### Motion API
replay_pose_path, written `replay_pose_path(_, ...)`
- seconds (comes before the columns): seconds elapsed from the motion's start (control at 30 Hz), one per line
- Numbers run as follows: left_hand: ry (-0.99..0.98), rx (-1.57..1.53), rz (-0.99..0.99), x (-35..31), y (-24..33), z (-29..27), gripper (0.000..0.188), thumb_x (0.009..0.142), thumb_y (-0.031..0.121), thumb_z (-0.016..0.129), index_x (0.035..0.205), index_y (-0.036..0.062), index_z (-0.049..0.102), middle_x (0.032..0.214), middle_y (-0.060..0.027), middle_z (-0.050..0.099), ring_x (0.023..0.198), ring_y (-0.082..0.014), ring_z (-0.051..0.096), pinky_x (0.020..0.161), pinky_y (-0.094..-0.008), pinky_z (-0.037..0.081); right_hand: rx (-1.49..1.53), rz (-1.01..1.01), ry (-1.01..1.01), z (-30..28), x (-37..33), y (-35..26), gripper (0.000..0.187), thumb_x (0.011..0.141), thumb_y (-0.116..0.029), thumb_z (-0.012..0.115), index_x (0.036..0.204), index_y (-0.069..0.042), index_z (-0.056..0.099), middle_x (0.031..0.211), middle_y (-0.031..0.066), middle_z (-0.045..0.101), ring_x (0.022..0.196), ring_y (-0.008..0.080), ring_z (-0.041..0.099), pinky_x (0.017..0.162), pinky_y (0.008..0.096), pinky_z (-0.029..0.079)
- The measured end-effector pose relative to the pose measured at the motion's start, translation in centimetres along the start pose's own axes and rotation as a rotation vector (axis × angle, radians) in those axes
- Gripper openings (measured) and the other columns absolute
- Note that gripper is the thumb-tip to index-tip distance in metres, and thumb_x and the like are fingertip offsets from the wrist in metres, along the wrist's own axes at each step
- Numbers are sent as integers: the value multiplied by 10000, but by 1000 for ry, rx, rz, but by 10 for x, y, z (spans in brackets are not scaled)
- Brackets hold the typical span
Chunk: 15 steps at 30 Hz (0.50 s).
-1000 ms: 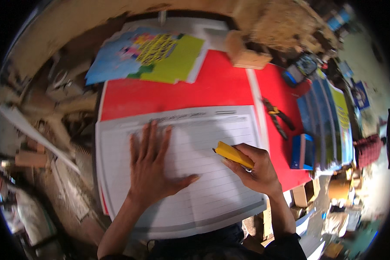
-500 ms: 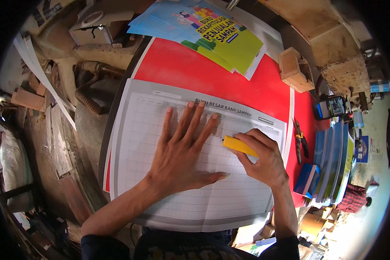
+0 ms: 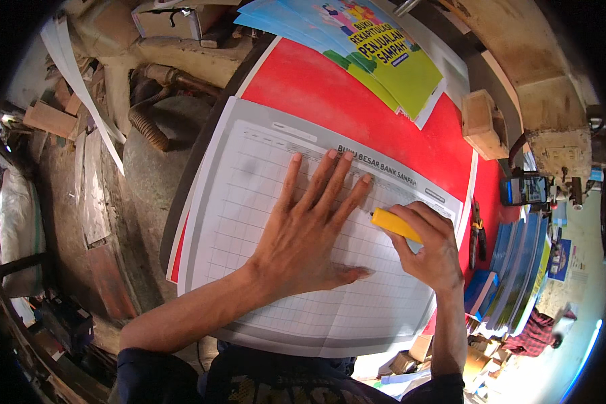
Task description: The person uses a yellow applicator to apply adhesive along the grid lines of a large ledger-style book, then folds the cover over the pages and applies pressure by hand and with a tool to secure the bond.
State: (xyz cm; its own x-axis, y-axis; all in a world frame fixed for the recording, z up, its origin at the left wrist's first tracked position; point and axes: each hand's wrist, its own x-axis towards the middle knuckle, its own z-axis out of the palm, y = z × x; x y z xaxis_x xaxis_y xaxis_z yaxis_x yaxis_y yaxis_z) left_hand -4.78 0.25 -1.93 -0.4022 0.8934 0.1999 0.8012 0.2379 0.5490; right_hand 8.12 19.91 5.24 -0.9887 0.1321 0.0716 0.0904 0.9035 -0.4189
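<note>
A large ruled ledger sheet (image 3: 303, 310) with a grey border and a fold down its middle lies on the red tabletop (image 3: 303, 74), and other sheets show under its left edge. My left hand (image 3: 310, 236) presses flat on it, fingers spread toward the printed heading and thumb out to the right. Just right of those fingers, my right hand (image 3: 427, 246) is closed round a yellow-handled tool (image 3: 396, 225). Its short dark tip points left, close above the sheet or touching it; I cannot tell which. The tool's rear end is hidden in my palm.
Colourful printed covers (image 3: 384, 67) lie at the far edge. A small wooden block (image 3: 485, 124) stands at the far right, with pliers (image 3: 477, 232), a phone (image 3: 525, 190) and a stack of blue-covered books (image 3: 515, 269) nearer. A ribbed hose (image 3: 148, 128) sits left of the table.
The whole view has shifted, so the table and both hands appear farther right. On the sheet itself, the hands keep nearly the same places and the same grip.
</note>
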Motion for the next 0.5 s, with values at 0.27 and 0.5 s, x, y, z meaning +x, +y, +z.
replay_pose_path(0.27,-49,51,-11,2,2,-6,1338,625,857,777,1647,135,303,1716,-210,192,1613,-408,77,1284,-666,-17,59,-22,45,13,-7,11,381,839,-79,817,1191,11,701,1026,137,707,841,280,731,741,364,601)
replay_pose_path(0.5,-88,111,-18,8,9,-10,1396,592,887,770,1665,153,261,1722,-209,174,1617,-396,59,1286,-661,-20,614,623,-166,-8,15,14,376,883,-222,835,1153,30,769,784,86,748,648,136,703,580,255,554)
